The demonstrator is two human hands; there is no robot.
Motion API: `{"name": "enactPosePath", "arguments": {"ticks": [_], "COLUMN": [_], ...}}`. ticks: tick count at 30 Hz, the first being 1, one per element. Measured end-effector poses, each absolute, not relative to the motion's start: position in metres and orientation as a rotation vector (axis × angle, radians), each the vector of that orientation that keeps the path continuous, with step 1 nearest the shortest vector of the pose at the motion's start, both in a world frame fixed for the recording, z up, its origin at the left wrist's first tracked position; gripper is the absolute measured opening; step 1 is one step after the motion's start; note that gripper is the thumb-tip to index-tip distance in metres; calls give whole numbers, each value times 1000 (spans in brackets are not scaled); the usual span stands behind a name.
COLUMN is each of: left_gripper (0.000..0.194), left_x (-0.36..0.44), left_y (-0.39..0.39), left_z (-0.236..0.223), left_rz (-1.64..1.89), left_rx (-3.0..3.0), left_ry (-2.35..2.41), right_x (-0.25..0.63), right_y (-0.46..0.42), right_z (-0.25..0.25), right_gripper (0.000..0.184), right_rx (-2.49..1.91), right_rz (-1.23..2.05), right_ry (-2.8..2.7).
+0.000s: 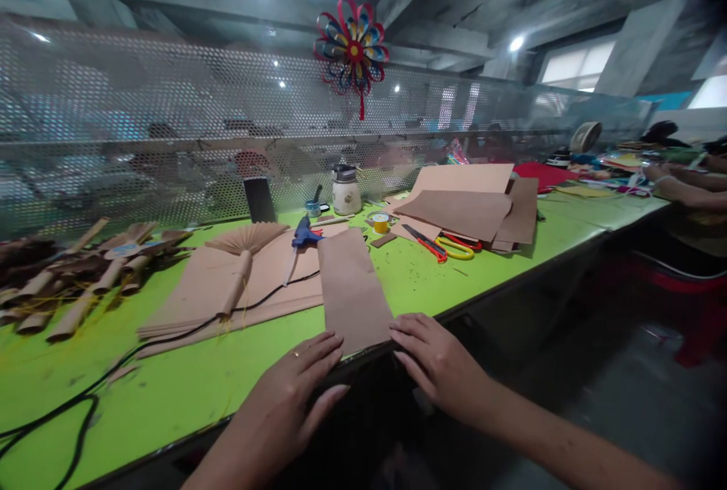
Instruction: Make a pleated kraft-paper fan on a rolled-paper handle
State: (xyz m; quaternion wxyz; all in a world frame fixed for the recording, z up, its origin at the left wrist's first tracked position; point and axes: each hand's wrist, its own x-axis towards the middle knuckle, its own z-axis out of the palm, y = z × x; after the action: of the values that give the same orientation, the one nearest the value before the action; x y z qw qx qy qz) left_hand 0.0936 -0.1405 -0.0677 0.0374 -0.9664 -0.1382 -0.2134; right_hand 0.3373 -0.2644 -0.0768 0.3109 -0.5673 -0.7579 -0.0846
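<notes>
A long strip of brown paper (351, 285) lies on the green table (187, 384), its near end at the front edge. My left hand (295, 399) rests on the edge with spread fingers, fingertips touching the strip's near left corner. My right hand (435, 357) lies flat beside it, fingers stretched toward the strip's near right corner. Neither hand grips anything. A folded brown paper fan (241, 263) lies on a stack of brown sheets (227, 293) to the left. A blue glue gun (304, 234) lies behind the strip.
Several finished paper fans (85, 278) are piled at the far left. A black cable (102, 380) crosses the table. Red and yellow scissors (446, 245), tape (380, 222), a white jar (346, 191) and more brown sheets (471, 206) lie at the back right. Another person's arms (681, 179) show at far right.
</notes>
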Motion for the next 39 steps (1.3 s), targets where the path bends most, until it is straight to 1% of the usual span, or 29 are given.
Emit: {"name": "enactPosePath", "arguments": {"ticks": [6,11,20,24,26,29,35,39], "left_gripper": [44,42,38,35,34,31,31,33], "left_x": [78,77,79,80,81,84,92,98], "left_y": [-137,-139,-142,-141,-141,-142,-142,-146], "left_z": [-70,-68,-65,-69,-70,-70,-73,-77], "left_rz": [-634,-659,-615,-672,-717,-797,-831,-810], "left_rx": [-3019,-3007,-2973,-2932,-2924,-2937,-2845,-2780], "left_ry": [-445,-426,-445,-464,-477,-514,-740,-737], "right_x": [345,350,351,356,360,368,367,360], "right_y": [-264,-263,-265,-256,-249,-242,-240,-245], "right_z": [-84,-85,-88,-100,-103,-96,-68,-66], "right_gripper": [29,29,32,34,32,23,18,16], "right_rx": [-1465,-1418,-1377,-1245,-1141,-1062,-1233,-1378], "right_rz": [-146,-113,-265,-329,-334,-282,-177,-201], "right_ry": [-1957,-1942,-1972,-1959,-1978,-2056,-2237,-2249]}}
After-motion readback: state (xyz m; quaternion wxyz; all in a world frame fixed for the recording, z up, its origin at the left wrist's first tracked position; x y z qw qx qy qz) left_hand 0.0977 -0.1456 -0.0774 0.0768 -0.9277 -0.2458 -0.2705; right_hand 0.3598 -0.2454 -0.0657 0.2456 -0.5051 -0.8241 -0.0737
